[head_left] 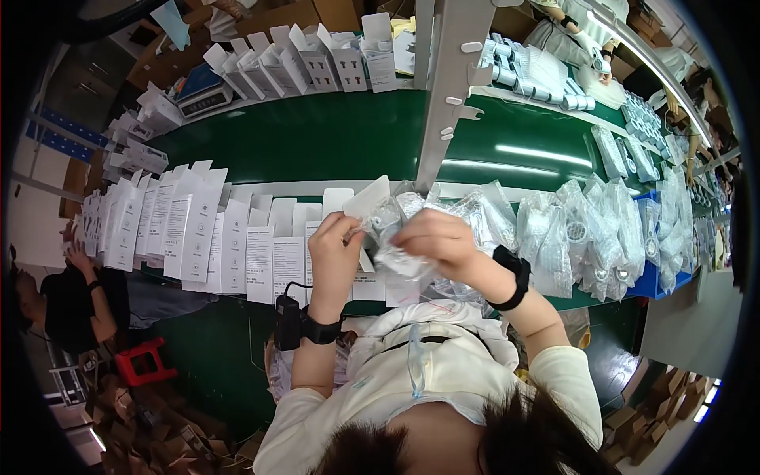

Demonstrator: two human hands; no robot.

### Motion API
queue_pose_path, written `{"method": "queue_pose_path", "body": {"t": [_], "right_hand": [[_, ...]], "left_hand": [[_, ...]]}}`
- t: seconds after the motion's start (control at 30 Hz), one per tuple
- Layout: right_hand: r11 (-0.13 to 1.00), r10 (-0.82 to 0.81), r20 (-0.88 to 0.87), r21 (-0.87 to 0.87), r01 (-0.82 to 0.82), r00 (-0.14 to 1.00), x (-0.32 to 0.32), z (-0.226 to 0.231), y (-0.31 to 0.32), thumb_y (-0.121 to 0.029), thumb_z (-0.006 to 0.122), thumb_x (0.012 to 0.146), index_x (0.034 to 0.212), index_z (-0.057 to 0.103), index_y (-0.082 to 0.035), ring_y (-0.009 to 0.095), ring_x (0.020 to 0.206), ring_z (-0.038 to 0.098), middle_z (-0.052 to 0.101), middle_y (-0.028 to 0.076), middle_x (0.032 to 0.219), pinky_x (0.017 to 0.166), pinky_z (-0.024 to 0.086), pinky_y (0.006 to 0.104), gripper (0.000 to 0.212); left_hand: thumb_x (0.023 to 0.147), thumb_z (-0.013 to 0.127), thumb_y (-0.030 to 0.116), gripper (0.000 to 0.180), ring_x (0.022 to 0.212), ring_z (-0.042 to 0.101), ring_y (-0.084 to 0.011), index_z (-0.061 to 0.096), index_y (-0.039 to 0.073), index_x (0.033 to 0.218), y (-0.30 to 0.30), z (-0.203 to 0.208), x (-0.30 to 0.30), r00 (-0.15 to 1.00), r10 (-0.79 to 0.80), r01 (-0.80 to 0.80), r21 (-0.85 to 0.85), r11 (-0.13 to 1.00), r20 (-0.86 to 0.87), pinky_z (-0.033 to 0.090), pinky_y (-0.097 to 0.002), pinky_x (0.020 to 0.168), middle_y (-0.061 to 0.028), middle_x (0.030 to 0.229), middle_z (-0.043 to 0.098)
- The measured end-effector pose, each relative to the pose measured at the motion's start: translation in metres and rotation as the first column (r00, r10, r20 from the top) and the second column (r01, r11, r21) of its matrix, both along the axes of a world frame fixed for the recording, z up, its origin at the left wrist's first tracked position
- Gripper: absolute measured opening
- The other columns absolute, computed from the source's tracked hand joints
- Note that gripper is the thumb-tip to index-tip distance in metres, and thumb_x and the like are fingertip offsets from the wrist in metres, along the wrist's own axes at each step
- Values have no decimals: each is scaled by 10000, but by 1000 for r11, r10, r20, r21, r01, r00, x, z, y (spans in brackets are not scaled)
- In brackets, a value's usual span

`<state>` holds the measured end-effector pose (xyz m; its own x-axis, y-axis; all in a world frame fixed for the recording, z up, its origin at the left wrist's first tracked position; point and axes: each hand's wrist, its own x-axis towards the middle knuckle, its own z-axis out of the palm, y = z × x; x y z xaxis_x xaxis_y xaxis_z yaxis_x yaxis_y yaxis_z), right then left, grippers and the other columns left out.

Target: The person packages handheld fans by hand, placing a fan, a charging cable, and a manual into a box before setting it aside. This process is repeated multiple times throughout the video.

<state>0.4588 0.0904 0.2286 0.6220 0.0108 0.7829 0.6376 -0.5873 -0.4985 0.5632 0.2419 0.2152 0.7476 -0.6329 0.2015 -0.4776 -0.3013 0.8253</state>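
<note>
In front of my chest, my left hand (336, 241) pinches at the edge of a white carton (369, 196) whose flap stands up. Its fingertips also lie close against clear plastic, and which of the two they press on is partly hidden. Slightly blurred, my right hand (439, 241) has its fingers closed on a clear plastic bag (402, 260) at the carton's mouth. What the bag contains is hard to make out. Left of my left hand stands a row of upright white cartons (194, 226) with raised flaps. Right of my right hand lie several bagged items (578, 229) in clear wrap.
A blue bin (651, 245) stands at the right among the bags. A grey metal post (447, 95) rises beyond my hands from the green work surface (317, 134). More cartons (317, 63) line the far side. Another person (87, 293) is at the left, near a red stool (145, 362).
</note>
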Motion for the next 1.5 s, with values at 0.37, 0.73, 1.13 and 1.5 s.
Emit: {"method": "queue_pose_path", "body": {"t": [0.37,0.73,1.13,1.5], "right_hand": [[862,-178,-437,-501,-75,882,13,-17,11,-34,603,623,816,548,-28,232,902,523,540,92,933,724,440,361,201],[955,-199,-222,-263,137,955,9,-38,-12,-145,765,554,1260,393,-101,274,1115,416,415,131,1220,945,330,363,799],[631,-99,-285,723,282,953,185,-80,-15,-102,812,526,1351,132,-99,233,1162,388,322,165,1307,951,350,333,1070],[537,-779,-348,57,841,521,213,-159,-31,-138,739,624,1335,218,-64,310,1181,377,356,172,1293,982,306,368,884]], "left_hand": [[651,621,-60,129,616,580,-215,572,-48,769,4,-10,10,1000,-12,10,-85,996,-27,454,-262,555,-108,783,589],[672,601,-74,50,640,570,-155,584,-55,715,5,-17,21,980,156,-181,-237,955,-120,452,-234,581,-68,747,602],[654,721,314,728,1265,185,-372,373,17,1221,49,-74,49,960,102,-165,229,959,263,202,-493,1003,-226,1340,237],[614,762,222,616,1234,200,-416,440,-4,1089,38,-65,19,994,1,-43,398,916,107,180,-584,974,-260,1327,151]]}}
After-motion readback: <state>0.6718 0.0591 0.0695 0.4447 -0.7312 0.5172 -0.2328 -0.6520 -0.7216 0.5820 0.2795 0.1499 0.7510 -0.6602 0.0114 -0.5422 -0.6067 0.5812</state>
